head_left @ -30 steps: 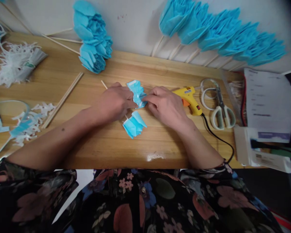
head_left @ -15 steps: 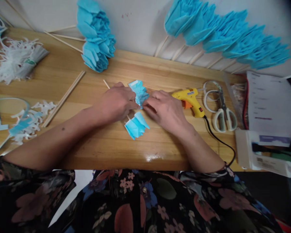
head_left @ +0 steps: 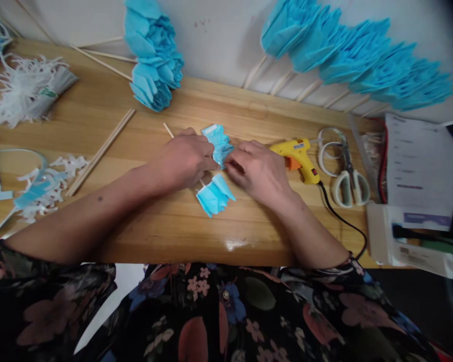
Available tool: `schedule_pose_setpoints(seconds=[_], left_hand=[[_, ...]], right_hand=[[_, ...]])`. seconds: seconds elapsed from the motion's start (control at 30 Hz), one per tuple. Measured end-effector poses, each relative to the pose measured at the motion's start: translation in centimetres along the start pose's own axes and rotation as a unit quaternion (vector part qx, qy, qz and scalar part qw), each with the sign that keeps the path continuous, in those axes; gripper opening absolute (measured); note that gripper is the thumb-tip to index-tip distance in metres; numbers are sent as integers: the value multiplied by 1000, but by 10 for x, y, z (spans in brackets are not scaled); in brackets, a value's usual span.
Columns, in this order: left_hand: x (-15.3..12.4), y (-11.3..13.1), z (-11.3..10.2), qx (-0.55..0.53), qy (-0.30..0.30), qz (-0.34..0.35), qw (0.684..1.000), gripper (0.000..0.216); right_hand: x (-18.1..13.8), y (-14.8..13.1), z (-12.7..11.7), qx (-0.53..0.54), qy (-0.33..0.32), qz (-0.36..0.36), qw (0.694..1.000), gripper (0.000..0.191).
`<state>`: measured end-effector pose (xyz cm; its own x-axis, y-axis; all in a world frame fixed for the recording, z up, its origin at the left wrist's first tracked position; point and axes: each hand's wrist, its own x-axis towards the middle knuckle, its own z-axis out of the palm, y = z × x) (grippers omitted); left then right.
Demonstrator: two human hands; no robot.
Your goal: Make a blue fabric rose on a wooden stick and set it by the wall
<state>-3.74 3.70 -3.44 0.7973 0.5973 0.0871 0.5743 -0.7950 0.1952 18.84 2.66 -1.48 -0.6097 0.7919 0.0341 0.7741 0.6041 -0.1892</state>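
Observation:
A pleated blue paper piece (head_left: pixel 219 143) lies in the middle of the wooden table (head_left: pixel 166 231), pinched at its waist from both sides. My left hand (head_left: pixel 184 158) presses it from the left with fingers closed; a thin wooden stick (head_left: pixel 168 130) pokes out behind this hand. My right hand (head_left: pixel 258 171) grips the same piece from the right, fingers curled. The near half of the pleated paper (head_left: pixel 214 195) fans out just below my hands.
A yellow glue gun (head_left: pixel 298 158) with a black cord lies right of my right hand, then white-handled scissors (head_left: pixel 345 176) and papers (head_left: pixel 419 171). Finished blue paper flowers (head_left: pixel 154 60) on sticks lean on the wall. Loose sticks (head_left: pixel 101 151) and white scraps (head_left: pixel 22 95) lie at the left.
Both hands stay pinched on the blue paper; the fingers have closed in slightly. The view has shifted a little.

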Motion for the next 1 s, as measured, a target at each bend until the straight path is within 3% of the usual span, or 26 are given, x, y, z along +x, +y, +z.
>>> schedule_pose_setpoints(seconds=[0.2, 0.8, 1.0], left_hand=[[0, 0, 1, -19, 13, -7, 1000, 29], [1, 2, -6, 12, -32, -2, 999, 31], [1, 2, -4, -5, -12, -5, 1000, 31]], right_hand=[[0, -3, 1, -11, 2, 4, 1000, 21], [-3, 9, -3, 51, 34, 14, 998, 20], [-2, 3, -2, 31, 10, -6, 999, 19]])
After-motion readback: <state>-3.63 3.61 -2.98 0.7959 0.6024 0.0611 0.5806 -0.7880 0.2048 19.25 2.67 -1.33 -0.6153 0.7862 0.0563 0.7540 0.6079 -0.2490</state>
